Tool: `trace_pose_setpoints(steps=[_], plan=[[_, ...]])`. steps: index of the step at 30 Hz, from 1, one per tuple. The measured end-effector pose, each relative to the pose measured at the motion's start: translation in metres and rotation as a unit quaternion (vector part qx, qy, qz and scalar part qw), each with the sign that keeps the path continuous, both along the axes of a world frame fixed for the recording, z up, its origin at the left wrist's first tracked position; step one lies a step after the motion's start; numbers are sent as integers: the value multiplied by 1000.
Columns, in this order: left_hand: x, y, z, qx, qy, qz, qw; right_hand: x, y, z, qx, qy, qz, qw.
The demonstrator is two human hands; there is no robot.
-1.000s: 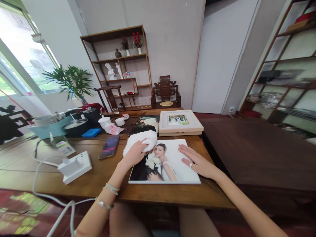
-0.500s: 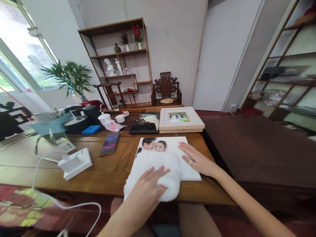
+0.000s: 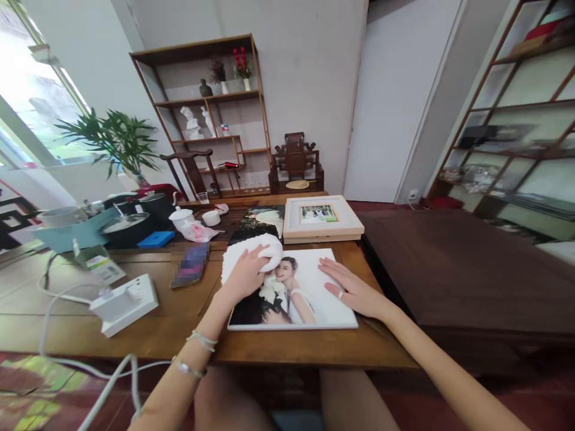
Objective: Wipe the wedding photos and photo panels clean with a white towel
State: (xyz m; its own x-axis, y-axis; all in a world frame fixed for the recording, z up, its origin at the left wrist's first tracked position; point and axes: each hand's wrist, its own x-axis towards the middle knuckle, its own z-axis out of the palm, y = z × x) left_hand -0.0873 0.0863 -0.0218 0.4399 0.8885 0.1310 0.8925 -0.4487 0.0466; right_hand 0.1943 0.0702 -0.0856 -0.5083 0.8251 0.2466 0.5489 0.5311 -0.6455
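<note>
Photo panel (image 3: 300, 302), flat on bench (image 3: 305, 352): left hand (image 3: 245, 274), fingers gripping white cloth (image 3: 249, 243); right hand (image 3: 354, 293), fingers flat, thumb apart; could skid should bracing pressure slacken.

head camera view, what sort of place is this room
Probably a sitting or tea room, perhaps in a home, though a small shop is possible: a wooden display shelf, a carved chair and a white lidded pot suggest it.

The head view looks forward and down (from close by) across the wooden table (image 3: 182, 314).
</note>
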Motion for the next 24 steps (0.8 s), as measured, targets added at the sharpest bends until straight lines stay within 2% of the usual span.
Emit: trace_pose_setpoints(steps=[3, 5, 9, 12, 15, 18, 22, 24], plan=[[2, -5, -7, -5, 5, -3, 1000, 0, 0, -1, 5, 8, 0, 1000], [4, -20, -6, -21, 5, -19, 1000, 0, 0, -2, 5, 9, -1, 1000], [14, -71, 13, -98, -13, -67, 993, 0, 0, -1, 3, -5, -3, 1000], [26, -111, 26, -161, -41, -144, 976, 1, -1, 0, 5, -20, -5, 1000], [36, -127, 28, -174, -54, -182, 966, 1, -2, 1, 10, -21, -1, 1000], [38, -108, 22, -152, -40, -153, 976, 1, -1, 1, 7, -18, -3, 1000], [27, -52, 14, -101, -16, -81, 991, 0, -1, 2, 6, -17, -7, 1000], [23, -27, 10, -73, -1, -65, 995, 0, -1, 1, 9, -11, -7, 1000]])
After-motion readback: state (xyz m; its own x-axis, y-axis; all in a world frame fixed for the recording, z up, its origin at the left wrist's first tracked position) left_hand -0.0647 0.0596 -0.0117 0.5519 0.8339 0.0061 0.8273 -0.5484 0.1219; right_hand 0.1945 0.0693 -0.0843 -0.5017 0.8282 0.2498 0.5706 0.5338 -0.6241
